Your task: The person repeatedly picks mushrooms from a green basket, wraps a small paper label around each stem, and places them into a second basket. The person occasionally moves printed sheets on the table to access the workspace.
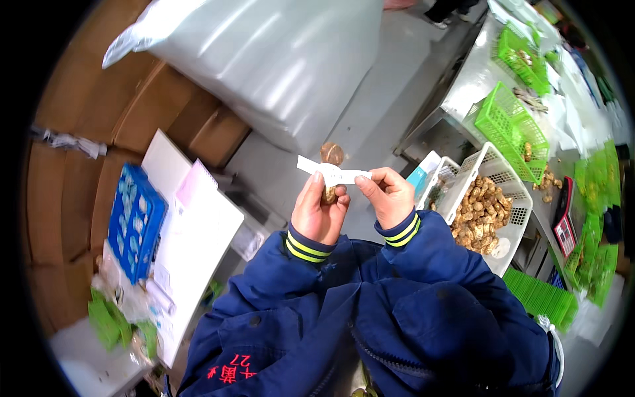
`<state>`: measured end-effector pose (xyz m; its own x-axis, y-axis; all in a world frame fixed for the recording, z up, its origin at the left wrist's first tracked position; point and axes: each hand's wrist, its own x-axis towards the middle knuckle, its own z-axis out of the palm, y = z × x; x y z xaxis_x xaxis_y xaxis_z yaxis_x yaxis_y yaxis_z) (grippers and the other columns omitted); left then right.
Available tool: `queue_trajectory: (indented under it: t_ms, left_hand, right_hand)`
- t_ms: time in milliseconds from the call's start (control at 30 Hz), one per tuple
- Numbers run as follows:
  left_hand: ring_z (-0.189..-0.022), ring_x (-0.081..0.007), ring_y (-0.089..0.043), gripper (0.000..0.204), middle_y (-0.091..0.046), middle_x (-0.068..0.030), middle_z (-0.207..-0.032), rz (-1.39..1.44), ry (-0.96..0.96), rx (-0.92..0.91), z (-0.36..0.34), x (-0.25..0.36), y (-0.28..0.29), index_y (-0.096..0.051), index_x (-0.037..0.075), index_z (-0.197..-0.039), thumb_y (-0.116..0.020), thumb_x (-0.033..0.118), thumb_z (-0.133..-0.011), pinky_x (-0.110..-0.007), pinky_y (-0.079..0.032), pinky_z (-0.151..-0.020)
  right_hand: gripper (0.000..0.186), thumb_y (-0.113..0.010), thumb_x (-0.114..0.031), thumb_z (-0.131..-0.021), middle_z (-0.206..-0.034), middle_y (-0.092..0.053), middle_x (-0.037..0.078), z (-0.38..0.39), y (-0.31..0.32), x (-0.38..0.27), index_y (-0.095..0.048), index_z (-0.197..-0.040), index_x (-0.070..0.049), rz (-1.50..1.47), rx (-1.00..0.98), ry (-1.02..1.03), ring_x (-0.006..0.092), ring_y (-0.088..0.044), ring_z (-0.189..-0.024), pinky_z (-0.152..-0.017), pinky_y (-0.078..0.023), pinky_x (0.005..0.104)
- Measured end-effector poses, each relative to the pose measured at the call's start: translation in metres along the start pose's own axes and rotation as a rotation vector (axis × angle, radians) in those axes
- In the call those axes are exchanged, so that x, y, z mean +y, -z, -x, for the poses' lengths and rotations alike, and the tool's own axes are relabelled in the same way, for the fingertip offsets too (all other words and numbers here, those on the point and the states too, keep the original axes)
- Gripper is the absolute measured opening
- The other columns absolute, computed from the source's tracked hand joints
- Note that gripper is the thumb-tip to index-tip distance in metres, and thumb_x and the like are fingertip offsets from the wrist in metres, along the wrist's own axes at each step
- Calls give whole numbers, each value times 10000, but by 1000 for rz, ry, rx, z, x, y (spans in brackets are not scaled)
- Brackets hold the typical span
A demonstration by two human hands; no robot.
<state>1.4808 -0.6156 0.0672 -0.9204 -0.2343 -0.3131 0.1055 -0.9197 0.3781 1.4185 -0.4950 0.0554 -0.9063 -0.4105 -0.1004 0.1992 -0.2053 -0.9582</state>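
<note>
In front of my body I hold up a mushroom (332, 154) with a round brown cap and a pale, mottled stem. My left hand (319, 215) is closed around the lower stem, its thumb pressing on a white paper strip (342, 176). The strip crosses the stem just below the cap, and one end sticks out to the left. Between thumb and forefinger, my right hand (391, 197) pinches the strip's right end. To the right, a white plastic basket (522, 210) holds many brown mushrooms (481, 208).
At right, a metal table (471, 92) carries green baskets (512, 126) and a red-edged device (565, 225). A white table (215, 228) on the left bears a blue box (135, 221). Cardboard boxes (86, 86) and a large translucent plastic bag (264, 66) stand ahead.
</note>
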Motion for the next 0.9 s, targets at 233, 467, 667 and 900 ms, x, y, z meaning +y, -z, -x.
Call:
queue_trajectory:
  t_ms: [233,467,667,900]
  left_hand:
    - [-811,-132,-528,263,-567,-43,-923,-64,234,-105,-49,59,-9,-503,45,-1041,-399,262,-936,-276,-420,-691]
    - [-819,-168,-557,285,-560,-83,-964,16,429,-226,-110,67,-27,-474,6,-1105,-368,218,-948,-282,-468,-738]
    - [-830,-179,-556,317,-545,-87,-1018,24,595,-320,-181,47,-52,-425,22,-1178,-372,228,-943,-286,-473,-741]
    - [-850,-194,-564,337,-538,-93,-1044,39,761,-420,-301,-3,-113,-398,54,-1211,-400,242,-932,-295,-489,-744]
  right_hand:
    - [118,-653,-59,-790,-757,-607,24,-52,-38,-17,-591,-848,23,76,91,55,50,-526,-700,-628,-425,190]
    - [125,-684,-58,-756,-760,-583,28,-96,-29,-34,-611,-820,21,149,198,128,64,-513,-693,-621,-416,201]
    - [135,-696,-69,-742,-766,-568,32,-151,18,-40,-631,-816,23,193,220,191,84,-523,-700,-627,-424,213]
    - [157,-667,-83,-775,-860,-590,67,-245,100,-73,-616,-867,34,2,206,139,126,-574,-783,-712,-475,249]
